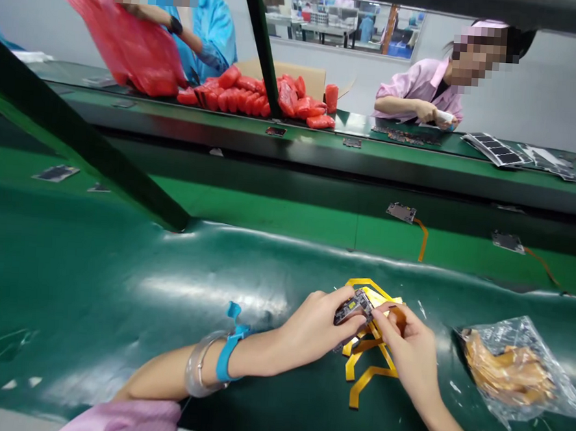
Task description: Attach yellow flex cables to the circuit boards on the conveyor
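My left hand [323, 325] grips a small circuit board [353, 306] between thumb and fingers, tilted above the green mat. At the board's right end, my right hand [407, 343] is closed in a pinch. An orange-brown flex cable [399, 318] shows in its fingers; the join between cable and board is hidden by the fingertips. Beneath both hands lies a loose pile of yellow flex cables [363, 379], partly covered by them. A blue wrist strap [228, 355] and clear bangles circle my left wrist.
To the right lies a clear plastic bag [517, 372] of orange flex cables. Beyond the mat, a green conveyor carries boards with cables attached [402, 213] [508, 242]. A slanted dark post [92, 138] stands left. Across the line, two people work near red wrapped packs [246, 96].
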Tool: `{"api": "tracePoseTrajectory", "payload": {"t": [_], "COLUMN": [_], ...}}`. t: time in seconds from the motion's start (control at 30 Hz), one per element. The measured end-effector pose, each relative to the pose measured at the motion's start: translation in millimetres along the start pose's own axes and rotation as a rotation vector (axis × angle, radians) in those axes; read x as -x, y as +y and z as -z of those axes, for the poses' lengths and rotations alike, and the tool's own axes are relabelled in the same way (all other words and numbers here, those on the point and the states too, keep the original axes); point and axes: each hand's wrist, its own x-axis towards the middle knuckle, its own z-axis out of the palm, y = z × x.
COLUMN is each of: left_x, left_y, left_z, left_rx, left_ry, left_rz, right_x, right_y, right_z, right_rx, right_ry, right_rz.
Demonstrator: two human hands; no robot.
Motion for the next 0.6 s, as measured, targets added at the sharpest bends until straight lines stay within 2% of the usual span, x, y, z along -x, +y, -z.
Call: {"api": "tracePoseTrajectory", "payload": {"t": [0.23,0.43,0.5,0.6], "left_x": [4.0,-2.7,-7.4,-14.4], "left_y": [1.2,-6.1,-9.9,-14.2], "left_z": [-2.2,-0.3,1.7,4.7], "left_rx": [0.021,0.098,0.174,0.315], "left_ry": [-0.014,-0.073,-0.132,-0.190], "left_rz": [-0.051,0.000,0.008,0.051], "right_x": [5.9,11.0,12.9,16.0], "right_y": [-1.7,7.7,4.0,-6.2], "right_z": [2.1,3.6,6.4,13.4], "right_rx": [0.094,0.228,0.213,0.030], "right_ry": [-0.024,-0.036,-0.060,-0.173], "right_rz": [0.051,0.246,0.230,0.094]}}
